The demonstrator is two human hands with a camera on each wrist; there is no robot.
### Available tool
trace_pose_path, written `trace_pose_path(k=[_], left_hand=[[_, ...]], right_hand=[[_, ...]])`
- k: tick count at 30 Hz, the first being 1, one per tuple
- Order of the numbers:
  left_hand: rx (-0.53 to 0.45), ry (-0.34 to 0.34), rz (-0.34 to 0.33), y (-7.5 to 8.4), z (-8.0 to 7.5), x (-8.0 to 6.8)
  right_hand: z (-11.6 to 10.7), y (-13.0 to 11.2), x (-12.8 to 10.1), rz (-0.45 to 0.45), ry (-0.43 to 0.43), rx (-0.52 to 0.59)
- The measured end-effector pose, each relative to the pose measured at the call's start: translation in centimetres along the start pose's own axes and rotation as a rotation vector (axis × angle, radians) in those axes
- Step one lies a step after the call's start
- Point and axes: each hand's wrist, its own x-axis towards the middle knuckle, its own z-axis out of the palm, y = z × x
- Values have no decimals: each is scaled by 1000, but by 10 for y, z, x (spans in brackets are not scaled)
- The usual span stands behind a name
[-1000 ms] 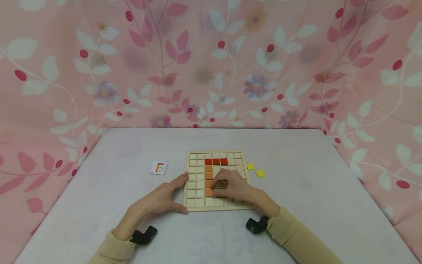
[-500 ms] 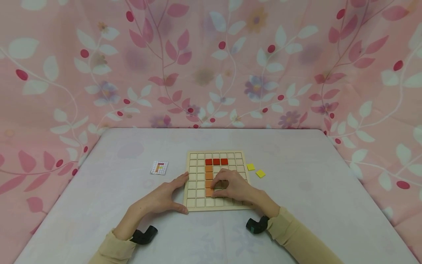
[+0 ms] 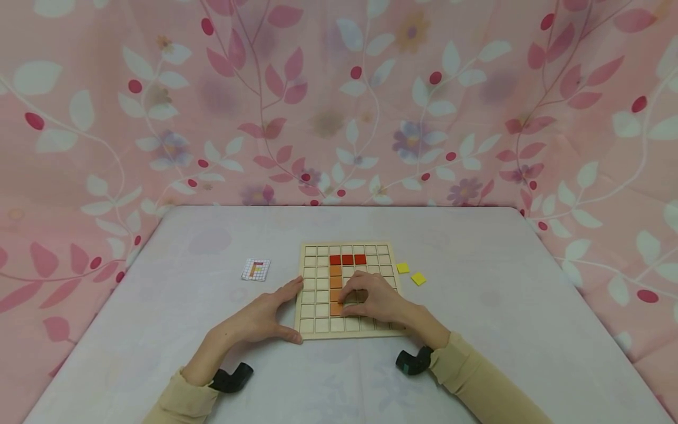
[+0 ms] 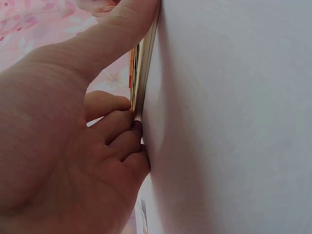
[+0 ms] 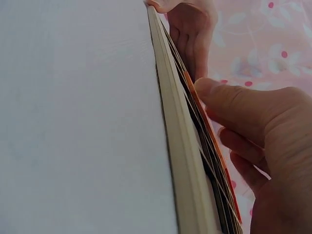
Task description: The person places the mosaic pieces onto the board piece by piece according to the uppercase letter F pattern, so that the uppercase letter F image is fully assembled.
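Observation:
A square wooden grid board point(image 3: 315, 324) lies flat on the table. Three red tiles point(image 3: 346, 259) form a row near its top, and several orange tiles point(image 3: 336, 282) run down from the left one. My right hand point(image 3: 378, 297) is over the board, thumb and bent fingers at the lowest orange tile point(image 3: 335, 309), partly hiding it. In the right wrist view the thumb point(image 5: 229, 100) touches the orange strip. My left hand point(image 3: 259, 318) rests along the board's left side, fingers touching the edge and thumb at the near left corner. The left wrist view shows relaxed fingers point(image 4: 119, 131) there.
Two yellow tiles point(image 3: 418, 279) point(image 3: 403, 268) lie right of the board. A small card point(image 3: 256, 270) printed with a coloured grid pattern lies to its left. The white-covered table point(image 3: 477, 253) ends at a pink floral cloth point(image 3: 339, 106) behind.

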Motion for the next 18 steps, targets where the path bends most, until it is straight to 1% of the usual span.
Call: trace_pose_path(k=[4, 8, 11, 14, 18], left_hand=[[3, 1, 2, 0, 0, 0], [5, 3, 2, 0, 0, 0], [5, 4, -1, 0, 0, 0], [3, 4, -3, 0, 0, 0], [3, 3, 0, 1, 0, 1]], right_hand=[[-11, 1, 0, 58, 44, -7], [-31, 6, -4, 89, 124, 10], [-44, 12, -10, 115, 165, -7], [-56, 16, -17, 184, 194, -35], [-68, 26, -28, 206, 233, -70]])
